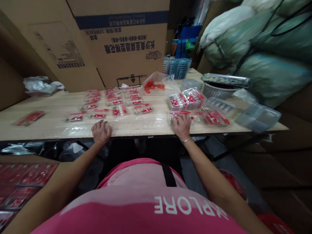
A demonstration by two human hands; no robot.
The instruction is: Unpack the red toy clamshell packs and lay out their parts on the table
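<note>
Left hand [101, 132] lies open at the table [48, 120] near edge; right hand [182, 126], grip also open, touches a clear plastic pack [186, 112] of red pieces.

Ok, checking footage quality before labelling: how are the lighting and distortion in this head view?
Head view: wide-angle distortion bows the table's front edge; glare shines on the clear plastic trays; shadow darkens the floor under the table; the green sacks at right look slightly blurred.
</note>
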